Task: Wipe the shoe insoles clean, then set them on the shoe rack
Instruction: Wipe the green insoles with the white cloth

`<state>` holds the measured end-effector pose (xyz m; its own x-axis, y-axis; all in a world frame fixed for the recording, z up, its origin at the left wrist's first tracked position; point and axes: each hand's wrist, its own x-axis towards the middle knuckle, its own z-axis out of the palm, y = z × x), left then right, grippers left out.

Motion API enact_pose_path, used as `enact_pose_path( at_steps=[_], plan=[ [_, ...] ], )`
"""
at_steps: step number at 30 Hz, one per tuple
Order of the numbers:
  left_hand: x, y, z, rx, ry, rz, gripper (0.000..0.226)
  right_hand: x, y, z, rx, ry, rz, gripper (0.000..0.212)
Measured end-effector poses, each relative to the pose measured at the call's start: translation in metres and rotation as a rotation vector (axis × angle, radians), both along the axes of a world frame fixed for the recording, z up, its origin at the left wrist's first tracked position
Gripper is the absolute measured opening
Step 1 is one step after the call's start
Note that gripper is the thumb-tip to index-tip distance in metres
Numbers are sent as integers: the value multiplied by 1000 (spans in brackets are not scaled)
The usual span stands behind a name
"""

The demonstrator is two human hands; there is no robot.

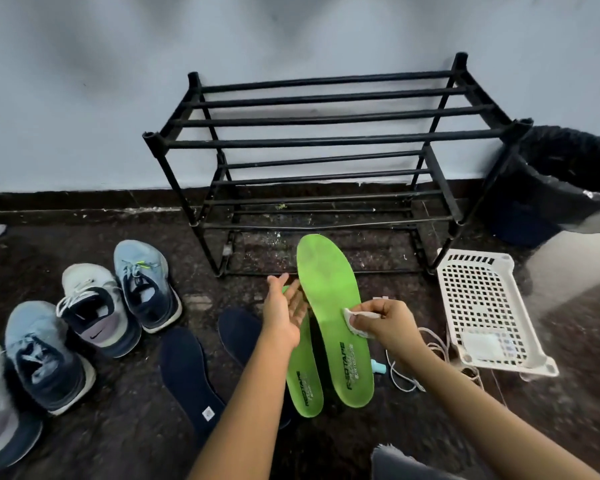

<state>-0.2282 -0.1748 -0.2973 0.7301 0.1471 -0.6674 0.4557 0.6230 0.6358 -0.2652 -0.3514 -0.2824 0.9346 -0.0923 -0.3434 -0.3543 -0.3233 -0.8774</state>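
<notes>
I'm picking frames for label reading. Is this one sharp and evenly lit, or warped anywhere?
Head view: light is soft and even; the print on the green insole under the wipe is legible; the shoe rack bars bow from wide-angle distortion; the right edge near the bin smears into blur.

The dark speckled floor [84, 445] carries a black shoe rack [326, 139] against the wall, with a black bin [561, 188] just to its right. Four trainers [94, 306] lie at the left, and two dark insoles [187, 375] lie flat beside them. At the right are a white plastic basket [482, 306], loose laces [402, 372] and a small teal bottle [379, 366].
</notes>
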Motion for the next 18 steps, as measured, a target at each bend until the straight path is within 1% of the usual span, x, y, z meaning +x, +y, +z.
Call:
enact_pose_path(
  at_steps=[4, 6, 11, 18],
  plan=[
    [-12, 4, -34, 103, 165, 64, 26, 2, -11, -44, -101, 50, -67, 12],
    [-18, 6, -49, 136, 211, 103, 26, 0, -13, -64, -103, 103, -61, 12],
    [-28, 6, -66, 158, 253, 150, 16, -5, -9, -99, -141, 165, -50, 9],
    [-35, 0, -73, 160, 282, 95, 7, -4, 1, -129, -176, 214, -11, 10]
  ],
)
